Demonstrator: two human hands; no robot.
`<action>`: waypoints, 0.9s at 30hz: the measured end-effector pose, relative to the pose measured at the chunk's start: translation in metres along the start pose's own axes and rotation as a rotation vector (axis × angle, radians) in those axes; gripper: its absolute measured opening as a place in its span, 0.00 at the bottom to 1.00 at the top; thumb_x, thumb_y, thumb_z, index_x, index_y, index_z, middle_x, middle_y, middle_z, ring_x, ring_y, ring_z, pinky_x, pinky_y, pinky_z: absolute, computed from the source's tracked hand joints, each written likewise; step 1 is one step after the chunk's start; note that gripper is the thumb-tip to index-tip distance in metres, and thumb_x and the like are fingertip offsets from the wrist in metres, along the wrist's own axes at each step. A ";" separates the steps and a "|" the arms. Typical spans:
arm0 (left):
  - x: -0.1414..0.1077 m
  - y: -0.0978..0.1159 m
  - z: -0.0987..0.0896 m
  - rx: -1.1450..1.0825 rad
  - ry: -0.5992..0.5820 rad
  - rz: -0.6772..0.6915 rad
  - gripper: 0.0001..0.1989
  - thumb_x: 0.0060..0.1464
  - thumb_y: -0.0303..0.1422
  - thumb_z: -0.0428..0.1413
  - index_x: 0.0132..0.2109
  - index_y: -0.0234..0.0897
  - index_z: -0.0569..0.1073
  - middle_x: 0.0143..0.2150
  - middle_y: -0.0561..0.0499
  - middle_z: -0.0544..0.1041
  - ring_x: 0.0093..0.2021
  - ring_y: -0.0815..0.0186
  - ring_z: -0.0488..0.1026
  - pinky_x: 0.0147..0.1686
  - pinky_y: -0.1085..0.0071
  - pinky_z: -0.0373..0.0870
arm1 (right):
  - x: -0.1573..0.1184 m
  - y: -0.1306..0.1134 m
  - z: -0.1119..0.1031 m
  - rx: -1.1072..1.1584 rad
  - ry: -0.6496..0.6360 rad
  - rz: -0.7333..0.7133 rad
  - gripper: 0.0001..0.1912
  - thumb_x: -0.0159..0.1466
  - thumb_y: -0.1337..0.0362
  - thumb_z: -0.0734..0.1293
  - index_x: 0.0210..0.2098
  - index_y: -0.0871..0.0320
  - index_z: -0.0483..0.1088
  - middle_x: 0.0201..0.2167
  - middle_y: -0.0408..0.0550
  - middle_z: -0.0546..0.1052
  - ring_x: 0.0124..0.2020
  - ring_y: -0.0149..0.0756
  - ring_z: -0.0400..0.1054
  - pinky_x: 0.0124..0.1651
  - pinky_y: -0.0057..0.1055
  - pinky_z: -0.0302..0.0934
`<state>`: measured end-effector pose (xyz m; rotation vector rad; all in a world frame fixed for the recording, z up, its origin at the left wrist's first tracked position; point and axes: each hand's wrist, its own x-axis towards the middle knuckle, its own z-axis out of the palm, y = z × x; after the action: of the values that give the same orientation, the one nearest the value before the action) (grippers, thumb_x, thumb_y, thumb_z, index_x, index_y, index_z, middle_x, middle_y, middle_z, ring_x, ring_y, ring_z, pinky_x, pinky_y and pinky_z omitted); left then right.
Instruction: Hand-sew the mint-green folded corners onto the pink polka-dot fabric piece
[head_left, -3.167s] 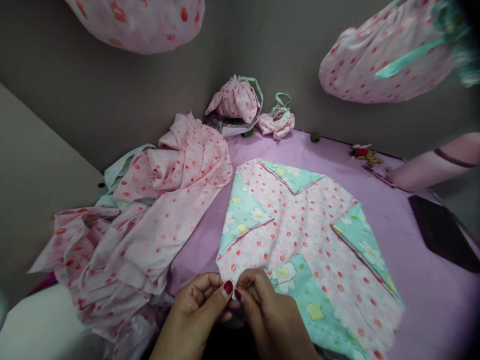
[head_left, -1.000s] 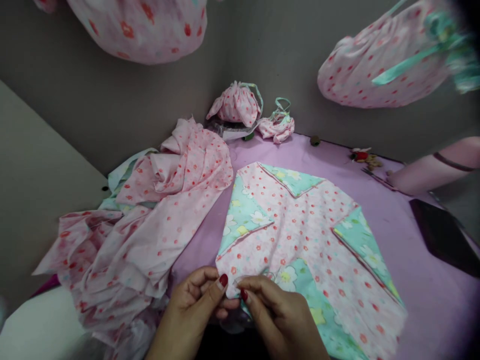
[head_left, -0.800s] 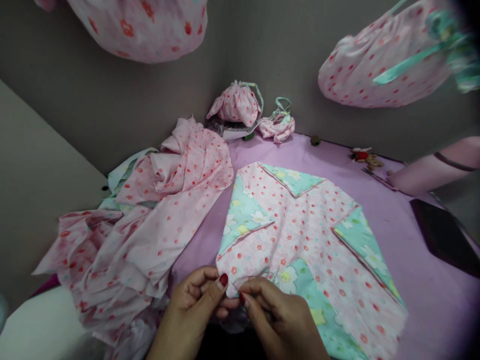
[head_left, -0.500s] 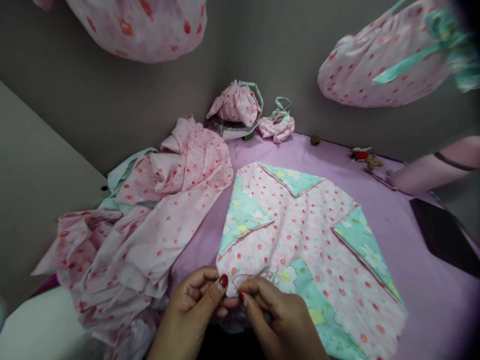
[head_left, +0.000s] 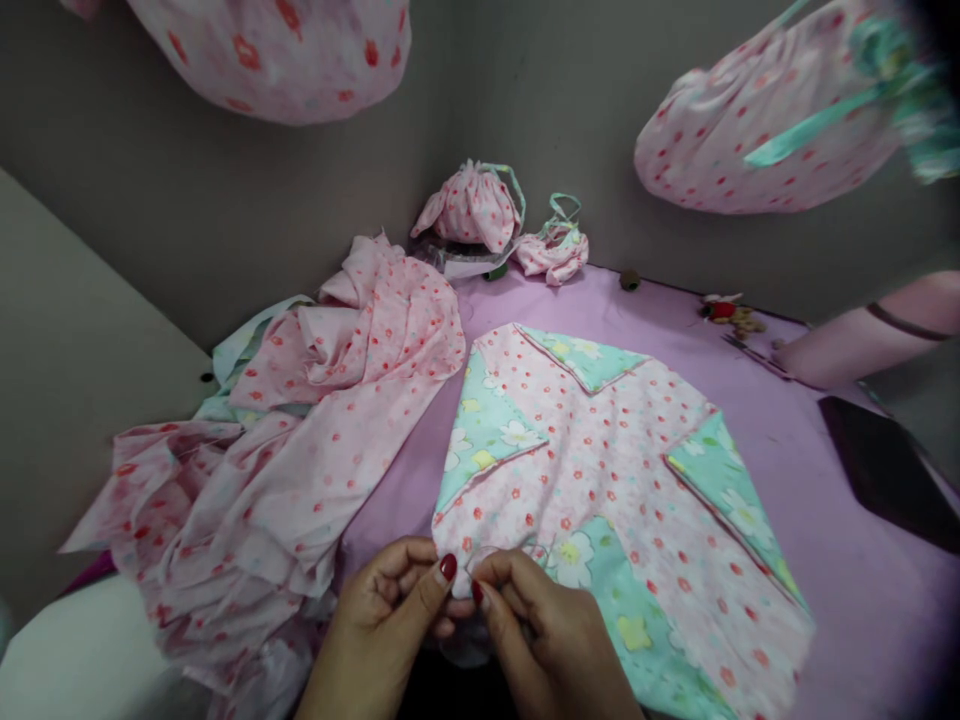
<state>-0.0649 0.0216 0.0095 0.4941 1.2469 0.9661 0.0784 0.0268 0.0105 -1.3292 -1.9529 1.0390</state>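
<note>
A pink floral cloth with mint-green flowered corners folded over lies spread in front of me. My left hand pinches its near left edge between thumb and fingers, the red thumbnail on top. Close beside it, my right hand is closed in a pinch, thumb and index fingertips at the same edge. What those fingertips hold is too small to make out. A thin looped thread curves over the cloth just above the right fingers.
Crumpled pink fabric is heaped on the left. Drawstring pouches stand at the back of the purple tabletop. A pink cylinder and a dark flat object are on the right. Large pink bags hang above.
My right fingertips have moved slightly left, closer to my left thumb. The thread loop over the cloth looks smaller, and the pinched edge is bunched a little more.
</note>
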 end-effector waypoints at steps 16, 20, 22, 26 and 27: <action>0.002 0.001 0.001 -0.137 -0.027 -0.114 0.09 0.42 0.34 0.62 0.31 0.34 0.72 0.25 0.54 0.76 0.23 0.72 0.71 0.26 0.78 0.67 | -0.005 0.004 0.012 0.012 0.120 -0.004 0.08 0.63 0.66 0.54 0.33 0.56 0.64 0.20 0.40 0.74 0.18 0.28 0.67 0.21 0.20 0.57; 0.000 0.003 0.004 -0.148 -0.032 -0.114 0.09 0.42 0.33 0.62 0.30 0.34 0.73 0.25 0.54 0.76 0.24 0.71 0.71 0.26 0.78 0.66 | -0.004 0.004 0.011 -0.065 0.126 -0.065 0.09 0.63 0.68 0.54 0.33 0.56 0.63 0.21 0.40 0.74 0.17 0.27 0.68 0.19 0.18 0.56; 0.000 0.003 0.006 -0.140 -0.050 -0.122 0.09 0.41 0.34 0.63 0.29 0.33 0.73 0.25 0.54 0.75 0.25 0.72 0.70 0.25 0.78 0.65 | -0.003 0.004 0.010 -0.136 0.119 -0.110 0.08 0.63 0.70 0.54 0.33 0.56 0.63 0.20 0.39 0.73 0.16 0.26 0.67 0.18 0.18 0.56; 0.001 0.003 0.005 -0.108 -0.091 -0.128 0.10 0.39 0.36 0.64 0.27 0.34 0.74 0.23 0.55 0.75 0.25 0.71 0.69 0.26 0.78 0.64 | 0.000 0.005 0.011 -0.226 0.153 -0.132 0.08 0.65 0.67 0.52 0.38 0.57 0.61 0.22 0.42 0.75 0.18 0.29 0.70 0.20 0.18 0.58; 0.002 0.003 0.004 -0.098 -0.103 -0.126 0.11 0.38 0.37 0.64 0.26 0.35 0.74 0.23 0.55 0.74 0.25 0.71 0.69 0.26 0.78 0.64 | 0.001 0.005 0.012 -0.238 0.154 -0.126 0.09 0.66 0.66 0.52 0.39 0.57 0.61 0.22 0.43 0.75 0.18 0.29 0.70 0.19 0.19 0.57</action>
<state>-0.0622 0.0250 0.0119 0.3791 1.1196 0.8794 0.0713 0.0258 -0.0001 -1.3460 -2.0605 0.6405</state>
